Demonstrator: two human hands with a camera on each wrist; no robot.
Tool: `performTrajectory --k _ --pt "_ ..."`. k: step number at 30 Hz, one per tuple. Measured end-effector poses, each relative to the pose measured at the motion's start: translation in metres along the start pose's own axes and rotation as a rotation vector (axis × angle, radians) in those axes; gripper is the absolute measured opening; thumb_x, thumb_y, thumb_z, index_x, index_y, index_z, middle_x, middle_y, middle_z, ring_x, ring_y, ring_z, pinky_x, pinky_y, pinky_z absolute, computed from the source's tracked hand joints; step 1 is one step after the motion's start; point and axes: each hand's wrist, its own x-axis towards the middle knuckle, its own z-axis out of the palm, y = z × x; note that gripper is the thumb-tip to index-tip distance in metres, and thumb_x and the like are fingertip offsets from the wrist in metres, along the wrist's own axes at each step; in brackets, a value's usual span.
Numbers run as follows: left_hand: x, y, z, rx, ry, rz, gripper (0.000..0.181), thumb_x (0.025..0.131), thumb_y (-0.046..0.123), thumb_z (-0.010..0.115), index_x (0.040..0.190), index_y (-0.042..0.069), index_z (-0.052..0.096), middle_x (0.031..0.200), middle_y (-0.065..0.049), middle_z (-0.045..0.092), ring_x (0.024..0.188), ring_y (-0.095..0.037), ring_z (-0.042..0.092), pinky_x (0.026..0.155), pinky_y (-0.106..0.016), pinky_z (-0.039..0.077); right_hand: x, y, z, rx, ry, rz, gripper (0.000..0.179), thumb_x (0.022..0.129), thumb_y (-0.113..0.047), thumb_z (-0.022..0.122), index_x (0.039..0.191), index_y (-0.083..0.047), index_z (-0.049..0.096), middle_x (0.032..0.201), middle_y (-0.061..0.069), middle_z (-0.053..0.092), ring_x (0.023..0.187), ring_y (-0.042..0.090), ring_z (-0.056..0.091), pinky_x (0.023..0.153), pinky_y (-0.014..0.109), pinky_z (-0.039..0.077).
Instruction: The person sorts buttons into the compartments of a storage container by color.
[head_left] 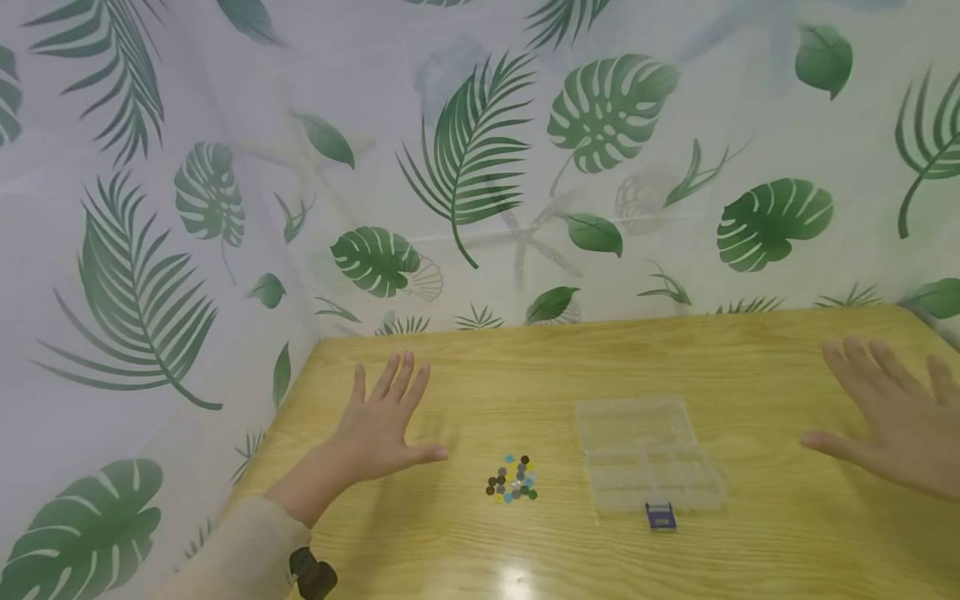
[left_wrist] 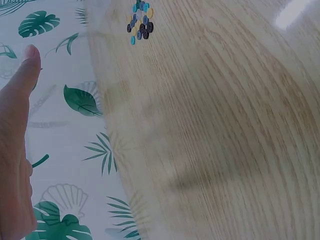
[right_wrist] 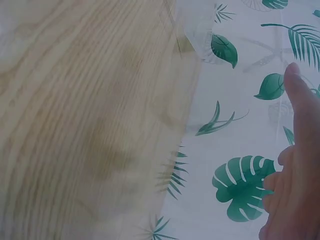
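My left hand (head_left: 378, 437) is spread above the table to the left of a small group of round buttons (head_left: 517, 482), holding nothing. The buttons are black, grey, yellow, blue and green, lying close together; they show at the top of the left wrist view too. Right of them stands a clear plastic compartment box (head_left: 652, 479) with its lid raised toward the back and a purple latch (head_left: 661, 517) at the front. My right hand (head_left: 900, 421), partly cut off by the frame edge, is spread with nothing in it, to the right of the box.
The wood-grain table (head_left: 465, 558) carries the box and buttons. A white cloth with green leaf prints (head_left: 465, 158) hangs behind the table and down its left side. A dark device (head_left: 313, 575) sits at my left sleeve.
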Motion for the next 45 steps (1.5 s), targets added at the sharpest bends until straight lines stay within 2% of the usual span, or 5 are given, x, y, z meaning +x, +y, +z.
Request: performTrajectory --k 8,17,29,41,45 --pt "0.001 0.003 0.011 -0.009 0.007 0.038 0.107 0.08 0.08 0.037 0.152 0.008 0.006 0.157 -0.014 -0.001 0.145 -0.028 -0.001 0.108 -0.065 0.0 0.0 -0.004 0.005 0.022 0.027 -0.071 0.105 0.085 -0.05 0.064 0.151 -0.009 -0.006 0.156 0.013 -0.011 0.14 0.016 -0.023 0.103 0.058 -0.024" --pt "0.0 0.011 0.023 -0.041 0.018 0.046 0.104 0.082 0.068 0.053 0.152 0.008 0.007 0.157 -0.014 0.0 0.145 -0.029 0.004 0.109 -0.065 0.0 -0.001 -0.018 0.018 0.061 0.071 -0.153 0.099 0.084 -0.045 0.066 0.153 -0.012 0.003 0.158 0.007 -0.002 0.141 0.006 -0.016 0.107 0.055 -0.021" --pt "-0.004 0.02 0.045 -0.036 0.008 0.064 0.102 0.082 0.071 0.05 0.152 0.009 0.01 0.157 -0.014 0.004 0.145 -0.029 0.007 0.109 -0.064 0.002 -0.004 -0.033 0.036 0.051 0.079 -0.225 0.099 0.084 -0.044 0.067 0.153 -0.015 0.004 0.158 -0.001 0.0 0.138 -0.003 -0.015 0.11 0.05 -0.019" --pt "-0.005 0.031 0.059 -0.079 -0.043 0.084 0.1 0.084 0.071 0.046 0.153 0.011 0.006 0.157 -0.012 0.0 0.145 -0.028 0.004 0.11 -0.062 0.002 -0.006 -0.047 0.052 0.067 0.074 -0.266 0.094 0.085 -0.046 0.065 0.153 -0.015 0.009 0.157 -0.002 0.002 0.138 -0.003 -0.016 0.111 0.046 -0.018" --pt "-0.006 0.034 0.062 -0.133 -0.047 0.107 0.096 0.086 0.066 0.048 0.152 0.01 0.008 0.156 -0.013 0.001 0.145 -0.03 0.006 0.11 -0.063 0.002 -0.005 -0.05 0.055 0.064 0.072 -0.275 0.093 0.085 -0.046 0.065 0.153 -0.013 0.011 0.157 -0.002 0.003 0.138 -0.002 -0.016 0.111 0.046 -0.018"
